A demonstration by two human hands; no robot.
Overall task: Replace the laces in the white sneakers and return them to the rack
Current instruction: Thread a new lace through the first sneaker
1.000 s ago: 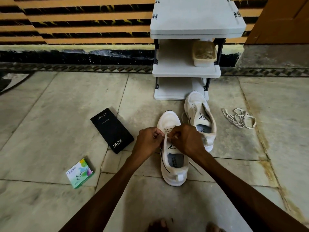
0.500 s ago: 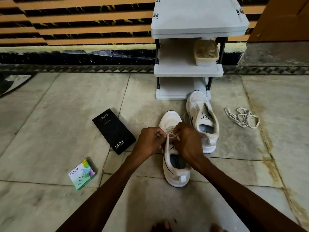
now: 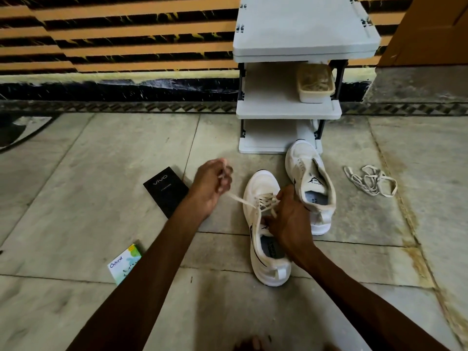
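Two white sneakers lie on the stone floor. The near sneaker (image 3: 260, 191) has a cream lace (image 3: 239, 200) partly threaded through its upper eyelets. My left hand (image 3: 212, 186) is up and to the left of the shoe, shut on one end of that lace and holding it taut. My right hand (image 3: 288, 219) rests over the tongue, pinching the lace and the shoe's upper. The far sneaker (image 3: 310, 183) has no lace and lies just in front of the white rack (image 3: 288, 107). A loose lace (image 3: 369, 181) lies in a heap to the right.
A beige tub (image 3: 315, 83) of laces stands on the rack's middle shelf. A black phone box (image 3: 166, 191) lies left of the shoes, and a small Odonil box (image 3: 124, 264) sits nearer to me. A striped wall runs behind the rack. My toes (image 3: 253, 344) show at the bottom edge.
My left hand has pulled away from the shoe, up and to the left, drawing the lace out taut. My right hand has stayed on the near sneaker.
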